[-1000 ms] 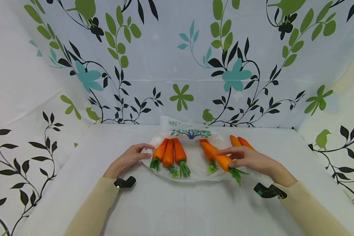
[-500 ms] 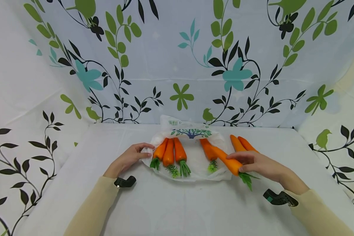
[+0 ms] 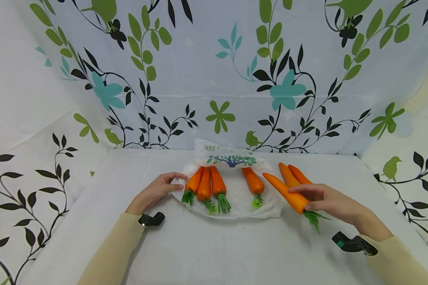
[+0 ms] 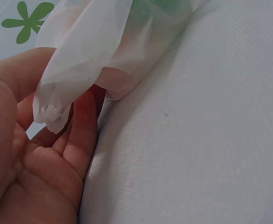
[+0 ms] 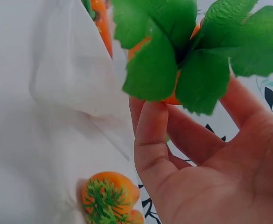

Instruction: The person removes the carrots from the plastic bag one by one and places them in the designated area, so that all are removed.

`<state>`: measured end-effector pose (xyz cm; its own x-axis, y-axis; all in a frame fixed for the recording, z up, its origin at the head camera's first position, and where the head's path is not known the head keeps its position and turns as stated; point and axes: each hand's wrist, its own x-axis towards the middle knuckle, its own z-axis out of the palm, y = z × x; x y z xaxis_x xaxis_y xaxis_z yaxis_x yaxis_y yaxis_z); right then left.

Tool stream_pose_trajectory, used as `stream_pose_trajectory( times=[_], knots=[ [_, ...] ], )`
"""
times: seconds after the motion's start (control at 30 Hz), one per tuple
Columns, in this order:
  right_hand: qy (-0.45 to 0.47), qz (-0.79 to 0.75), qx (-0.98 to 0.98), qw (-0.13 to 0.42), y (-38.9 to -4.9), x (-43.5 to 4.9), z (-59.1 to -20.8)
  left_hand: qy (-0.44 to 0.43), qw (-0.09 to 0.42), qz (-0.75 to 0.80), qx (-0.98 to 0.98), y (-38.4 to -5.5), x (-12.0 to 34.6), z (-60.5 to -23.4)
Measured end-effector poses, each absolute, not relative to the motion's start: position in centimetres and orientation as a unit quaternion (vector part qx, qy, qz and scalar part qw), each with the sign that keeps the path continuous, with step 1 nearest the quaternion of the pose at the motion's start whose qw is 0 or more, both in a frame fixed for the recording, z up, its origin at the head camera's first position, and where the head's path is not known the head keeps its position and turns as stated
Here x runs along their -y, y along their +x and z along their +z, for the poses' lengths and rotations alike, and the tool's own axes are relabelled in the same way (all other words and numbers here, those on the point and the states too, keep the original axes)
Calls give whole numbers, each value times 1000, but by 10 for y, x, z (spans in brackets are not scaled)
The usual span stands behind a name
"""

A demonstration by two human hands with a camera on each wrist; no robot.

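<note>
Hands well apart. Left hand (image 3: 158, 188) pinches the left edge of a white plastic bag (image 3: 238, 204), thumb and curled fingers on the film. Right hand (image 3: 328, 202) grips an orange carrot (image 3: 285, 193) near its leafy end; the carrot points away from the person, its narrow tip just beside the bag's right edge, contact there unclear to me. Three carrots (image 3: 203, 187) lie close together at the bag's left, a single carrot (image 3: 253, 181) at its right. Beyond the gripped one, two more carrots (image 3: 287, 175) rest on the white-covered worktop (image 3: 214, 253).
</note>
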<state>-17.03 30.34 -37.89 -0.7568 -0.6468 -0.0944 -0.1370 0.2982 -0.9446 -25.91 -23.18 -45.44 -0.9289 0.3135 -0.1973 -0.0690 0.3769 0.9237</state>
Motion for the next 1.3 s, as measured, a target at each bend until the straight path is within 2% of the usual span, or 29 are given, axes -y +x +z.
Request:
stream_pose_trajectory(
  times=[0.3, 0.7, 1.3],
  knots=[
    [-261, -551, -758, 231, -171, -324, -377, 77, 174, 557, -808, -261, 232, -455],
    [-226, -546, -783, 194, -169, -347, -377, 75, 173, 565, -803, -257, 230, -452],
    [-199, -553, -790, 176, -176, -381, -387, 79, 171, 561, -806, -257, 231, -452]
  ],
)
